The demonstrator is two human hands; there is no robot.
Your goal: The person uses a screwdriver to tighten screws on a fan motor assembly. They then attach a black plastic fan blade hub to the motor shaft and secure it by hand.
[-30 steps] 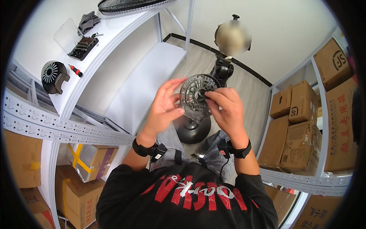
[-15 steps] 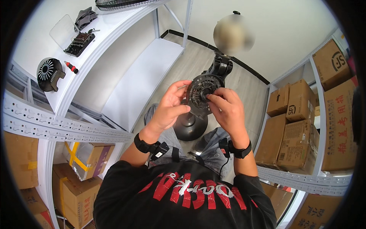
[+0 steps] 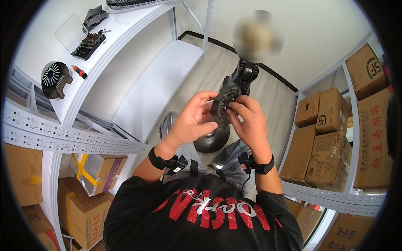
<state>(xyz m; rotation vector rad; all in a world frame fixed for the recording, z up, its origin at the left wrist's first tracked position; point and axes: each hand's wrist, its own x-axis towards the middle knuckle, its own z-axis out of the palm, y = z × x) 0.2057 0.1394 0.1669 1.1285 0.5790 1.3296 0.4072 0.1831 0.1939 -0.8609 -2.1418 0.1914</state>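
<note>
A black round fan housing (image 3: 222, 109) with a ribbed, slotted face is tilted in front of me, its face turned toward my right. My left hand (image 3: 197, 119) grips its left edge, with the fingers at the top and the thumb low down. At its centre, the closed fingertips of my right hand (image 3: 249, 119) press on the hub; whatever they pinch is hidden. Behind it rises the fan's black neck (image 3: 245, 74). Below, the round black base (image 3: 212, 142) stands between my legs. Whether the housing is joined to the neck, I cannot tell.
On the white shelf (image 3: 119, 39) at left lie a screwdriver (image 3: 79, 72), an opened bit case (image 3: 88, 46), a black vented cover (image 3: 56, 79), a grey cloth (image 3: 95, 18) and a fan grille (image 3: 134, 3). Cardboard boxes (image 3: 328, 157) fill the right rack; others stand lower left.
The housing has turned from facing me to a steeper, more edge-on tilt toward the right. My left hand has shifted slightly right with it; my right fingers stay at its centre.
</note>
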